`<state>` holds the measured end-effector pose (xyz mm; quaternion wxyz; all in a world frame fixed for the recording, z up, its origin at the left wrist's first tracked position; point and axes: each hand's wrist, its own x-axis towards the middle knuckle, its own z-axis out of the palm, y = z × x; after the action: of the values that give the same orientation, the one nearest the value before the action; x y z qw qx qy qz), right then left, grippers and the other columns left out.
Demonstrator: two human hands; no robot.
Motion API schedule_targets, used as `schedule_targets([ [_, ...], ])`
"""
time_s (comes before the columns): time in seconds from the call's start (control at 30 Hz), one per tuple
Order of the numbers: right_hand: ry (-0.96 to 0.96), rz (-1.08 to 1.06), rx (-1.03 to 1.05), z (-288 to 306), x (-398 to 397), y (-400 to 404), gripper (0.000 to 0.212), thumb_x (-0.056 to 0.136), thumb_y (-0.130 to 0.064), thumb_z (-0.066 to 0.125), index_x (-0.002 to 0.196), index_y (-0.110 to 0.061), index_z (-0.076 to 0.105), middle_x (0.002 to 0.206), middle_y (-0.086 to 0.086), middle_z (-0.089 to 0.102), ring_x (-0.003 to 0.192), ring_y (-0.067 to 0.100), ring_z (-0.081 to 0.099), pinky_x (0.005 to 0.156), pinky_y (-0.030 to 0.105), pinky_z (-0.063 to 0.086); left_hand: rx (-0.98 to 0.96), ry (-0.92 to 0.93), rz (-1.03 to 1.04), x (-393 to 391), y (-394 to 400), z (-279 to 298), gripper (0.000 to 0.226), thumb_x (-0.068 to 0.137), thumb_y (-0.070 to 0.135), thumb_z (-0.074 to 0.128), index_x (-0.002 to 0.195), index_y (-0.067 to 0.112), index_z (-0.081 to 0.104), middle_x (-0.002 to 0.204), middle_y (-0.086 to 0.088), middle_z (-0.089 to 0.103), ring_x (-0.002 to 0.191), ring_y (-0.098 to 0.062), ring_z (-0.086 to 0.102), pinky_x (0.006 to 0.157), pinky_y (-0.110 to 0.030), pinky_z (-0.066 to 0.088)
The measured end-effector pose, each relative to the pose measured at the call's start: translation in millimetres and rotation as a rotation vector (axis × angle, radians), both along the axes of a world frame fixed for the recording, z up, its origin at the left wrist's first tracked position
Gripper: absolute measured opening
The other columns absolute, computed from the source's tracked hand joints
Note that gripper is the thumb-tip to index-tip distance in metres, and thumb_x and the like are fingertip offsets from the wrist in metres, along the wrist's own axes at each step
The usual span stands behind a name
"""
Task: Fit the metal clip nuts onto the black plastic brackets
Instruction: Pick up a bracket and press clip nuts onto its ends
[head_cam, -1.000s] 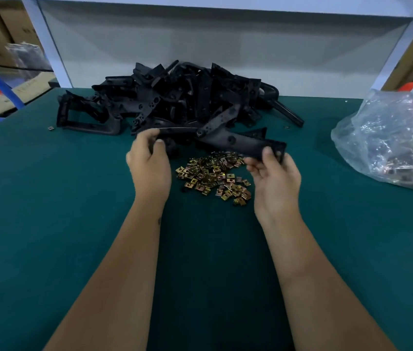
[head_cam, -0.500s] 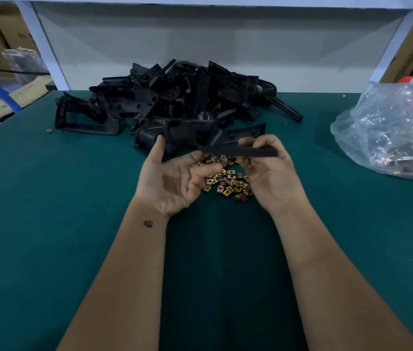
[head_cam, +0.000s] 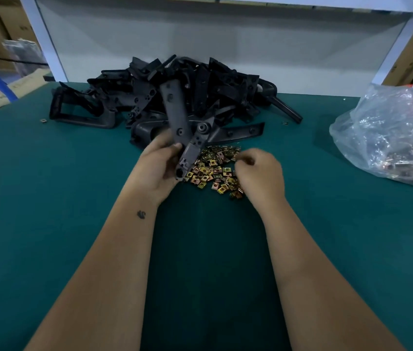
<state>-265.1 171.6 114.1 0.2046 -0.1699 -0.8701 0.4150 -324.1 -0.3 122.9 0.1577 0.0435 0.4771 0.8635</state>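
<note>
1. Work table (head_cam: 48, 224): green mat surface, spanning the whole view in front of you; both your forearms reach across it.

2. Pile of black plastic brackets (head_cam: 200, 97): heaped at the far middle of the table against the pale back panel, pieces overlapping at all angles.

3. Clear plastic bag (head_cam: 390, 138): crumpled, at the far right of the table, well apart from the brackets; small metal parts show dimly through it.

4. Bracket in hand (head_cam: 175, 110): a long black arm, held nearly upright and tilted slightly left, its upper end in front of the pile, its lower end down at your palm.

5. Your left hand (head_cam: 160, 168): fingers curled round the lower part of that bracket, thumb pressed across its front face. The grip is closed on the piece.

6. Your right hand (head_cam: 258, 173): over the right edge of the clip nuts, fingers bunched and curled inward, tips drawn together. They are blurred; you cannot tell whether a nut is pinched between them.

7. Metal clip nuts (head_cam: 213, 171): a loose scatter of small brass-coloured squares on the mat, just in front of the pile, between your two hands.

8. Stray clip nut (head_cam: 43, 120): one alone on the mat, left of the pile.
</note>
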Motion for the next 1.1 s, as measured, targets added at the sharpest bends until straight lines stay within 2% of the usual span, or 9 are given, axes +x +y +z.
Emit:
schedule_targets([
  [0.1,-0.148,0.094,0.275,-6,-4,-3,0.028,0.085,-0.029,0.059,0.11,-0.022,0.071,0.112,0.001,0.058,0.11,0.021,0.047,0.082,0.031,0.04,0.0,0.016,0.069,-6,5,-4,0.04,0.103,-0.002,0.034,0.129,0.017,0.057,0.113,-0.006,0.072,0.094,-0.018,0.07,0.07,-0.028,0.057],
  [0.17,-0.136,0.087,0.263,-5,-6,-2,0.029,0.086,-0.03,0.062,0.112,-0.023,0.071,0.112,-0.002,0.056,0.115,0.021,0.043,0.087,0.03,0.037,0.026,-0.01,0.097,-8,7,-5,0.041,0.103,-0.003,0.032,0.131,0.017,0.054,0.112,-0.007,0.071,0.095,-0.02,0.069,0.07,-0.029,0.056],
  [0.3,-0.063,0.085,0.122,-4,-6,-2,0.013,0.084,-0.021,0.066,0.093,-0.031,0.065,0.093,-0.016,0.058,0.1,0.013,0.055,0.081,0.031,0.048,0.102,-0.038,0.106,-15,11,-7,0.034,0.102,-0.001,0.036,0.124,0.019,0.051,0.097,-0.003,0.071,0.086,-0.017,0.069,0.068,-0.029,0.057],
  [0.37,-0.02,0.088,0.043,-3,-6,-3,0.019,0.086,-0.017,0.067,0.087,-0.034,0.059,0.085,-0.019,0.057,0.086,0.003,0.057,0.069,0.019,0.046,0.115,-0.026,0.108,-17,12,-8,0.028,0.101,0.004,0.048,0.124,0.019,0.048,0.098,-0.001,0.072,0.09,-0.016,0.07,0.074,-0.032,0.058],
  [0.57,0.135,0.115,-0.146,0,-8,-3,0.016,0.092,-0.011,0.065,0.103,-0.021,0.071,0.091,-0.013,0.064,0.082,-0.008,0.058,0.067,-0.002,0.039,0.112,0.022,0.054,-13,12,-8,0.062,0.082,0.008,0.075,0.133,0.021,0.042,0.124,-0.009,0.068,0.111,-0.024,0.068,0.094,-0.046,0.055],
  [0.77,0.232,0.06,-0.129,4,-5,-6,0.025,0.098,-0.02,0.056,0.076,-0.019,0.067,0.066,-0.014,0.061,0.06,-0.01,0.054,0.059,0.006,0.037,0.064,0.026,0.064,-9,16,-8,0.054,0.083,0.006,0.074,0.126,0.02,0.044,0.127,-0.011,0.066,0.111,-0.025,0.067,0.095,-0.048,0.054],
  [0.83,0.235,0.001,-0.123,3,-6,-4,0.016,0.098,-0.02,0.056,0.097,-0.016,0.071,0.088,-0.01,0.068,0.08,-0.006,0.056,0.074,0.013,0.042,0.061,0.02,0.07,-11,15,-9,0.051,0.084,0.008,0.074,0.125,0.02,0.045,0.121,-0.007,0.069,0.107,-0.021,0.069,0.084,-0.039,0.058],
  [0.93,0.139,-0.118,0.09,-1,-5,-1,0.034,0.097,-0.019,0.058,0.131,-0.02,0.059,0.123,-0.003,0.058,0.121,0.017,0.043,0.089,0.021,0.032,0.084,0.017,0.077,-12,13,-10,0.049,0.085,0.008,0.073,0.123,0.02,0.045,0.115,-0.003,0.071,0.104,-0.018,0.07,0.076,-0.032,0.056],
  [1.1,0.059,0.036,0.39,-6,-8,-12,0.02,0.091,-0.025,0.058,0.101,-0.018,0.074,0.099,0.0,0.062,0.104,0.022,0.047,0.087,0.031,0.037,0.117,0.015,0.101,-15,14,-10,0.058,0.086,0.007,0.072,0.135,0.019,0.043,0.117,-0.008,0.07,0.107,-0.022,0.069,0.088,-0.038,0.056],
])
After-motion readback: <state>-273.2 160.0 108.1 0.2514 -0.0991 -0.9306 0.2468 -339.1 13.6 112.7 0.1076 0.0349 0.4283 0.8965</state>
